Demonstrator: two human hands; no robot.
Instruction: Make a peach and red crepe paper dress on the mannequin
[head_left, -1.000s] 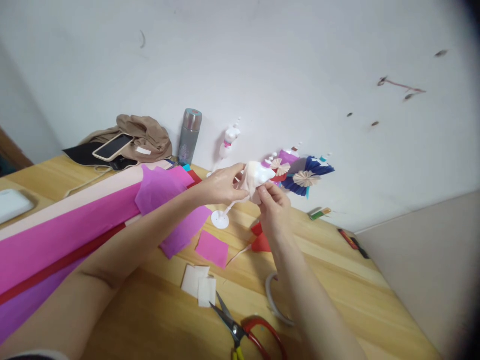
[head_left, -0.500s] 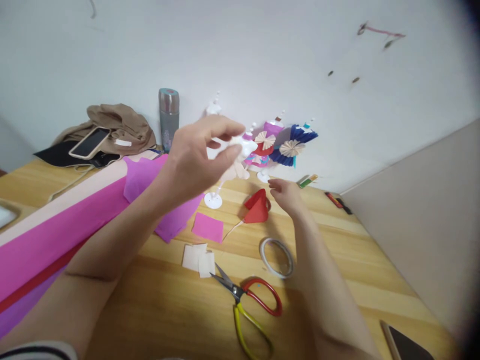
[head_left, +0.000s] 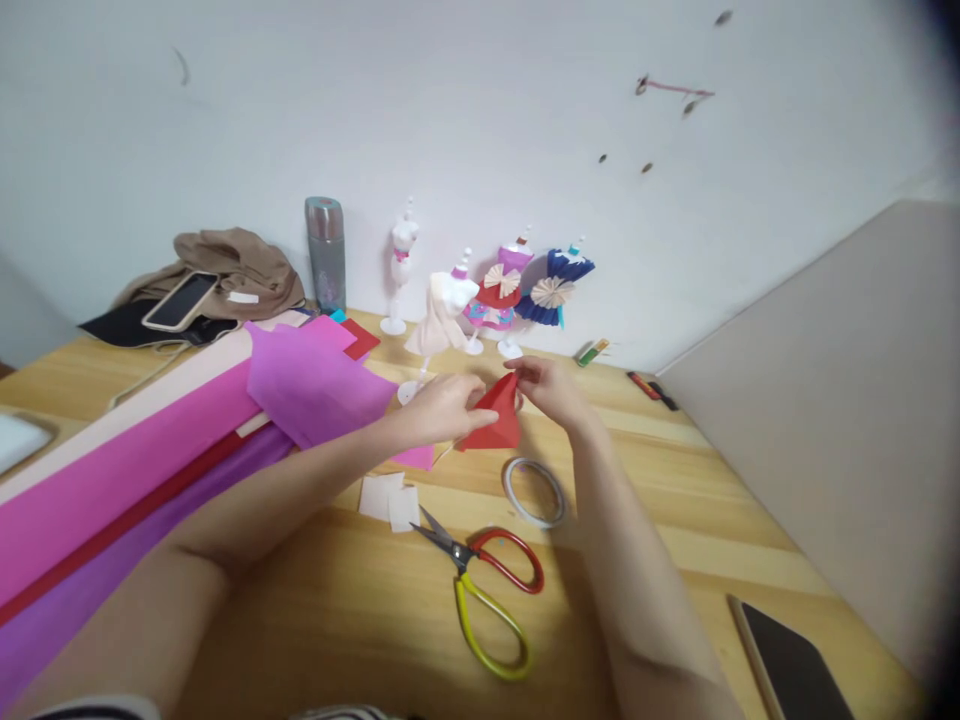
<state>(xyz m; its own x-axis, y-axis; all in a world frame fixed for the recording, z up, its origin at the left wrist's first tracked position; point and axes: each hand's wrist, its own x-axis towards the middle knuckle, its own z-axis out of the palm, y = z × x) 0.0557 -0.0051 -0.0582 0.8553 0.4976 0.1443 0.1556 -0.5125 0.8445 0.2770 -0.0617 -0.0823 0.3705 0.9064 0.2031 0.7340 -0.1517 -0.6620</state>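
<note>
No lettering, brand or number is legible. A white tag (head_left: 243, 298) on the brown cloth (head_left: 244, 265) shows as a plain pale patch, too small to read. The steel-and-grey flask (head_left: 325, 265) bears a light printed pattern low on its side, blurred, with no words to make out. Far back on the bench (head_left: 337, 610), the small green-and-white piece (head_left: 592, 352) and the red-and-dark item (head_left: 651, 389) may carry print, but they are too small to tell.
</note>
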